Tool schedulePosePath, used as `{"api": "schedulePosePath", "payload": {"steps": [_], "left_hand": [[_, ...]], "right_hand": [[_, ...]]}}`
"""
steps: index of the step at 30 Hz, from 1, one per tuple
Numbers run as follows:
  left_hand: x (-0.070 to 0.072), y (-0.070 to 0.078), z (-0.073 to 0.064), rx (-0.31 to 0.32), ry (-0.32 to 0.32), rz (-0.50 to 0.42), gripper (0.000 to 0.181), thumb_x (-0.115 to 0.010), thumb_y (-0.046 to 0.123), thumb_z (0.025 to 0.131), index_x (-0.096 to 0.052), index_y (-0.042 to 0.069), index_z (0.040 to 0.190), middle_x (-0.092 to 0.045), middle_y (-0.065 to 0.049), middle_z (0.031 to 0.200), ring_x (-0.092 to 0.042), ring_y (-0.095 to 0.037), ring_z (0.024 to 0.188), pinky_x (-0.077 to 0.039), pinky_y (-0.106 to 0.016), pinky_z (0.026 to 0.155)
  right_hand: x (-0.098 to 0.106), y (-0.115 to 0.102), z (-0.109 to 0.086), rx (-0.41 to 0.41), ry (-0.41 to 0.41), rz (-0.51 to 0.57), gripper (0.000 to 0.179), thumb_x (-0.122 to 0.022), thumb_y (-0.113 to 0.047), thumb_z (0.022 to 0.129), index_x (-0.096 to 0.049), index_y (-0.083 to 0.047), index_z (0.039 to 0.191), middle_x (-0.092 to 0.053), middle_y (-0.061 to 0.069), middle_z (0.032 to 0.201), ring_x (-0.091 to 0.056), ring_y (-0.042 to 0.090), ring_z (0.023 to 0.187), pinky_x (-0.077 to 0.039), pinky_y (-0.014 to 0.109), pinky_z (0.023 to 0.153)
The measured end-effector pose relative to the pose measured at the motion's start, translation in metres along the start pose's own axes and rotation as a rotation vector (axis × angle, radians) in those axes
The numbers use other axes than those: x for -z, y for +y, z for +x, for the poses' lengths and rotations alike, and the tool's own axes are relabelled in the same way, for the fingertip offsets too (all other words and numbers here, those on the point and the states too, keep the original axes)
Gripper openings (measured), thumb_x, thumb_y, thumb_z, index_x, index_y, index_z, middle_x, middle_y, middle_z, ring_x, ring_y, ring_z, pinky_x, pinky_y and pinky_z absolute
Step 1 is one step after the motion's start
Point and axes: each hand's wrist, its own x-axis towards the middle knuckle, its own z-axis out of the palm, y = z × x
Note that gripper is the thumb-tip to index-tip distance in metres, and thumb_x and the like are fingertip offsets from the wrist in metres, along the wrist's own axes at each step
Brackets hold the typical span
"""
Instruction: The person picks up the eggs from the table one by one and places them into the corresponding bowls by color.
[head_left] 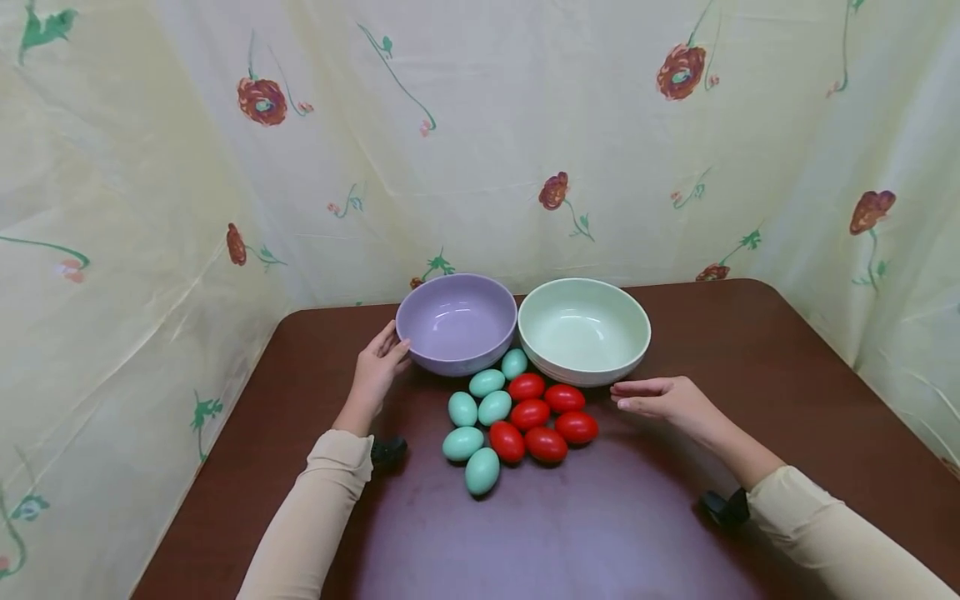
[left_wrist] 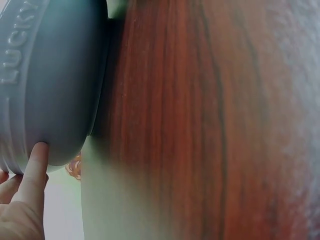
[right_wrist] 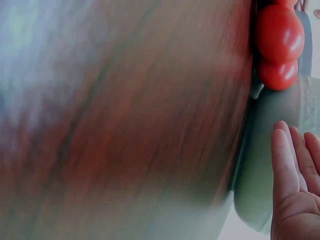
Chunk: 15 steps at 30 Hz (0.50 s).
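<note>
A purple bowl (head_left: 456,360) stands at the back of the table, and my left hand (head_left: 377,367) rests against its left side. In the left wrist view, one straight finger (left_wrist: 35,172) touches the bowl's outer wall (left_wrist: 60,75), which bears raised letters. Beside the purple bowl, on its right, is a pale green bowl (head_left: 585,367). My right hand (head_left: 667,400) is held just in front of the green bowl's right side, fingers straight, holding nothing. Several mint-green eggs (head_left: 462,444) and several red eggs (head_left: 546,445) lie grouped in front of the bowls.
The dark brown table (head_left: 330,333) has rounded back corners. A pale flowered curtain (head_left: 480,167) hangs behind the table and along both sides. Black straps (head_left: 726,507) are worn at both wrists.
</note>
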Motion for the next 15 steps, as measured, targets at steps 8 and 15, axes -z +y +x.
{"api": "schedulePosePath", "payload": {"steps": [8, 15], "left_hand": [[0.001, 0.006, 0.002, 0.015, -0.004, -0.015, 0.064, -0.057, 0.017, 0.101, -0.028, 0.013, 0.158, -0.028, -0.009, 0.164, -0.036, -0.023, 0.147, -0.046, -0.045, 0.109], [-0.001, 0.004, 0.001, 0.037, 0.002, -0.033, 0.062, -0.056, 0.016, 0.102, -0.029, 0.013, 0.157, -0.027, -0.01, 0.164, -0.038, -0.025, 0.146, -0.044, -0.047, 0.111]], "right_hand": [[-0.01, -0.005, 0.004, 0.011, 0.042, -0.087, 0.044, -0.076, -0.026, 0.089, -0.068, -0.006, 0.127, -0.073, 0.011, 0.119, -0.065, -0.01, 0.098, -0.054, 0.014, 0.084], [-0.017, -0.006, 0.005, -0.02, -0.01, -0.062, 0.046, -0.075, -0.024, 0.088, -0.066, -0.003, 0.129, -0.071, 0.013, 0.122, -0.065, -0.01, 0.097, -0.053, 0.014, 0.085]]}}
